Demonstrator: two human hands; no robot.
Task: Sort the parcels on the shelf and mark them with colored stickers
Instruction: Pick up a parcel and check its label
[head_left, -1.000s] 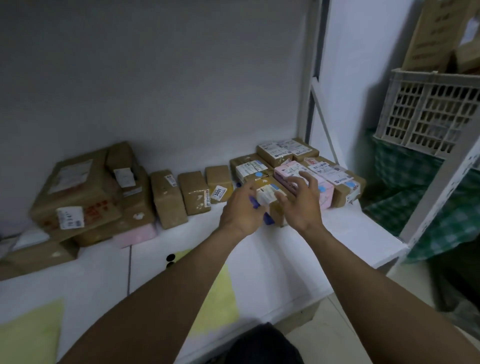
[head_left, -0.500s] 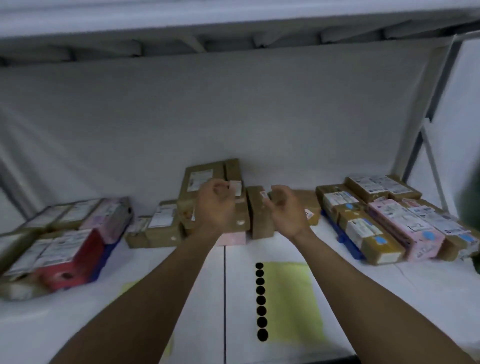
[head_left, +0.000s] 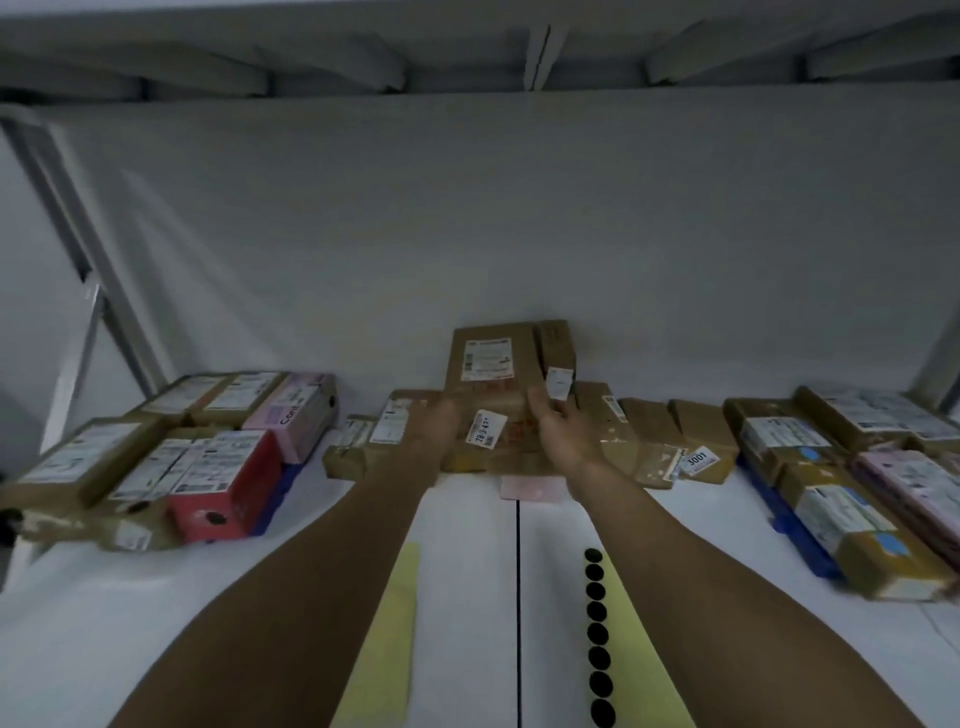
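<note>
A stack of brown cardboard parcels (head_left: 488, 358) stands at the back middle of the white shelf (head_left: 156, 597). The front parcel (head_left: 514, 431) carries a white label reading 78-3-47. My left hand (head_left: 434, 426) holds its left side, fingers blurred. My right hand (head_left: 558, 434) grips its right side, thumb up on the front, next to a small white tag (head_left: 559, 383). A yellow sticker sheet with a column of black dots (head_left: 597, 634) lies on the shelf between my forearms. A second yellow sheet (head_left: 387, 639) lies under my left forearm.
A group of parcels, one red (head_left: 223, 483) and one pink (head_left: 298, 415), fills the left end. Small brown boxes (head_left: 696, 436) sit right of the stack. More labelled parcels with blue stickers (head_left: 852, 519) lie at the right. A pink packet (head_left: 532, 488) pokes out under the stack.
The view swung left from the right-hand parcels to the shelf's middle. Both hands left the right group and reached forward onto the central brown parcel.
</note>
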